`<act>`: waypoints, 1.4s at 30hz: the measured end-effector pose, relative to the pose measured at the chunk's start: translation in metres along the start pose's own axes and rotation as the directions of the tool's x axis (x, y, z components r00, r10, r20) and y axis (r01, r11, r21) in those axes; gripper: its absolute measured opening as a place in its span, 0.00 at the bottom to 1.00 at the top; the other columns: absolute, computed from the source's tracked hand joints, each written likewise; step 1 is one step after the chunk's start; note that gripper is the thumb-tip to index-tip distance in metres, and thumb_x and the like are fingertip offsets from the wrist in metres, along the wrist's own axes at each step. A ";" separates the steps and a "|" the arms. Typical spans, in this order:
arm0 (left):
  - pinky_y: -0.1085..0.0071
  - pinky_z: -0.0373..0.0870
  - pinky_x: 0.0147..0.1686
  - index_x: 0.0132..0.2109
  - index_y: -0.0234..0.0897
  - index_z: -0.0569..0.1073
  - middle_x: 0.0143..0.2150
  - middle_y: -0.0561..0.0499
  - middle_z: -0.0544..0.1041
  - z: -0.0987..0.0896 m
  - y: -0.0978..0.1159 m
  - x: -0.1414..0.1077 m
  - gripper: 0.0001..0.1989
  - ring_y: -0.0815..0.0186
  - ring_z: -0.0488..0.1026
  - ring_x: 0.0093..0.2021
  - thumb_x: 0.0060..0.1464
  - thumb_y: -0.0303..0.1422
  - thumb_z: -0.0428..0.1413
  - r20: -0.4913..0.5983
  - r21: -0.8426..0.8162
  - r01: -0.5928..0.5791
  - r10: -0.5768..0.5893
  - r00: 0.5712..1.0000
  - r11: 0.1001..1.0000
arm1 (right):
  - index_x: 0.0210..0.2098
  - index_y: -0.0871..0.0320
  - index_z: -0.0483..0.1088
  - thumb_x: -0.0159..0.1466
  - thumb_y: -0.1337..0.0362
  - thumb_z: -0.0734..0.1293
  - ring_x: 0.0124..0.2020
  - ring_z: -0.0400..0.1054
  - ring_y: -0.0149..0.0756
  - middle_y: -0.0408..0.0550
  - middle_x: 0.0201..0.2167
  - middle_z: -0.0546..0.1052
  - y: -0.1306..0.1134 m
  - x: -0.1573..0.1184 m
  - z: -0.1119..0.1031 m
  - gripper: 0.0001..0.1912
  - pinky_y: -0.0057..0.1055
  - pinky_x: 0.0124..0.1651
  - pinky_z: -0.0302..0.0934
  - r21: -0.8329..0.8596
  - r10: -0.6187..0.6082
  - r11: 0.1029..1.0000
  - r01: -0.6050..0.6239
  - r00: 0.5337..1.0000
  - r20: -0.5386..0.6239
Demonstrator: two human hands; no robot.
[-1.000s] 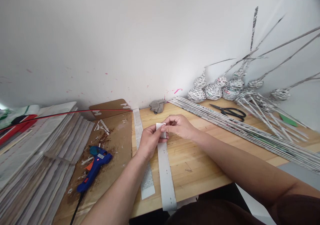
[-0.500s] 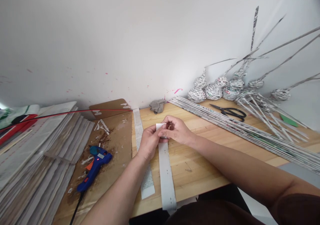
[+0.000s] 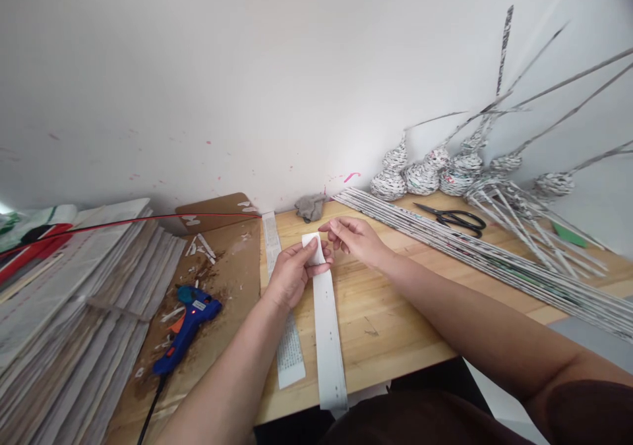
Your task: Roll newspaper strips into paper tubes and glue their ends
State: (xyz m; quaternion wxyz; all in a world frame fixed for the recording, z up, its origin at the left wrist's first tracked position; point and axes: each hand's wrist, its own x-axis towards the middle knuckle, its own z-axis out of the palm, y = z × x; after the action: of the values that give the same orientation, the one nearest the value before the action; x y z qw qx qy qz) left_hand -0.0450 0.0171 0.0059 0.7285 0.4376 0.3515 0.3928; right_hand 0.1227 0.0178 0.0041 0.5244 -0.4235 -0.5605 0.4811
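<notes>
My left hand (image 3: pixel 291 270) holds the upper end of a long white paper strip (image 3: pixel 327 339), thumb on top and fingers underneath. The rest of this strip lies down the wooden table and reaches over its front edge. Just right of the held end is my right hand (image 3: pixel 353 237), its fingers curled and thumb pressed near the index finger. Whether anything is between those fingertips I cannot make out. A second strip (image 3: pixel 290 359), covered in print, lies to the left, partly behind my left hand and forearm.
On brown cardboard (image 3: pixel 227 326) at left lies a blue glue gun (image 3: pixel 185 329). Beside it stands a tall stack of paper (image 3: pixel 89 320). Rolled paper sticks (image 3: pixel 445 254), black scissors (image 3: pixel 457 217) and woven gourd shapes (image 3: pixel 388 184) sit right. A grey rag (image 3: pixel 310 207) rests by the wall.
My right hand has drawn back slightly to the right and up from the strip's end, which now shows more of its white face. My left hand keeps its hold.
</notes>
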 end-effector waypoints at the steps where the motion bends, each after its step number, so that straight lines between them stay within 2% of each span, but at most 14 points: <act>1: 0.75 0.75 0.32 0.40 0.30 0.76 0.34 0.45 0.77 -0.001 0.000 0.000 0.16 0.67 0.76 0.32 0.49 0.40 0.59 -0.006 0.003 -0.002 0.002 1.000 1.000 | 0.40 0.62 0.74 0.61 0.48 0.62 0.25 0.63 0.26 0.45 0.27 0.69 0.000 0.001 -0.003 0.23 0.22 0.22 0.54 -0.015 0.032 0.999 -0.032 0.999 0.000; 4: 0.77 0.73 0.27 0.40 0.31 0.76 0.34 0.45 0.77 -0.001 0.000 0.000 0.17 0.68 0.76 0.30 0.49 0.41 0.59 0.000 0.040 -0.004 0.004 1.000 0.999 | 0.37 0.63 0.75 0.60 0.48 0.64 0.27 0.64 0.28 0.47 0.27 0.71 -0.003 0.000 -0.008 0.22 0.21 0.21 0.51 -0.038 0.123 0.992 -0.119 0.985 0.118; 6: 0.78 0.71 0.23 0.41 0.32 0.75 0.35 0.45 0.77 0.000 0.000 -0.001 0.18 0.68 0.75 0.28 0.50 0.42 0.59 0.014 0.070 -0.003 0.002 1.000 0.998 | 0.33 0.63 0.74 0.60 0.49 0.65 0.27 0.63 0.28 0.47 0.26 0.72 -0.006 -0.002 -0.008 0.21 0.21 0.22 0.51 -0.035 0.123 0.992 -0.118 0.967 0.222; 8: 0.78 0.70 0.22 0.41 0.33 0.75 0.33 0.46 0.78 0.000 0.000 -0.002 0.18 0.68 0.75 0.27 0.49 0.43 0.58 0.011 0.098 0.003 -0.004 1.000 0.995 | 0.30 0.62 0.74 0.60 0.50 0.65 0.26 0.63 0.28 0.46 0.25 0.73 -0.008 -0.005 -0.006 0.20 0.23 0.23 0.50 -0.033 0.089 0.996 -0.083 0.956 0.279; 13: 0.77 0.70 0.22 0.41 0.32 0.76 0.28 0.46 0.77 0.002 -0.002 -0.003 0.20 0.67 0.75 0.26 0.48 0.45 0.59 -0.014 0.192 -0.013 0.016 1.000 0.981 | 0.33 0.62 0.74 0.60 0.51 0.65 0.25 0.65 0.29 0.45 0.24 0.74 -0.009 -0.005 -0.004 0.18 0.25 0.26 0.53 -0.069 0.042 0.997 -0.025 0.968 0.249; 20: 0.77 0.69 0.22 0.42 0.31 0.76 0.28 0.45 0.77 0.002 -0.002 -0.003 0.21 0.68 0.74 0.26 0.49 0.45 0.58 -0.004 0.214 -0.052 0.054 0.999 0.975 | 0.34 0.62 0.73 0.62 0.53 0.63 0.26 0.65 0.29 0.46 0.23 0.75 -0.011 -0.005 -0.008 0.18 0.25 0.24 0.50 -0.052 0.061 0.998 -0.045 0.929 0.365; 33: 0.74 0.71 0.24 0.41 0.31 0.76 0.27 0.45 0.78 0.002 -0.005 -0.002 0.22 0.65 0.75 0.26 0.49 0.47 0.57 0.002 0.290 -0.103 0.107 0.994 0.951 | 0.32 0.62 0.75 0.59 0.55 0.66 0.22 0.62 0.27 0.44 0.20 0.73 -0.008 -0.004 -0.004 0.15 0.25 0.23 0.49 -0.029 0.041 0.999 -0.034 0.962 0.268; 38: 0.71 0.72 0.28 0.41 0.32 0.76 0.30 0.45 0.78 0.000 -0.007 0.000 0.21 0.64 0.76 0.29 0.49 0.47 0.57 0.025 0.275 -0.097 0.094 0.995 0.956 | 0.29 0.62 0.75 0.58 0.55 0.67 0.21 0.59 0.26 0.43 0.20 0.71 -0.007 -0.003 -0.005 0.15 0.25 0.22 0.49 -0.054 0.047 0.998 -0.036 0.977 0.209; 42: 0.70 0.73 0.29 0.42 0.32 0.76 0.33 0.44 0.79 0.001 -0.007 -0.001 0.22 0.63 0.76 0.31 0.51 0.47 0.55 0.049 0.262 -0.105 0.095 0.994 0.959 | 0.29 0.63 0.75 0.59 0.55 0.66 0.21 0.60 0.26 0.43 0.19 0.70 -0.006 -0.001 -0.007 0.15 0.24 0.22 0.50 -0.054 0.069 0.997 -0.058 0.974 0.216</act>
State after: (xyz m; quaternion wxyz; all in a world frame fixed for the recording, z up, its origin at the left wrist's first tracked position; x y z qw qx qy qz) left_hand -0.0429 0.0140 -0.0006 0.6491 0.5550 0.3651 0.3707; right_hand 0.1298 0.0161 0.0092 0.4341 -0.3981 -0.6120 0.5278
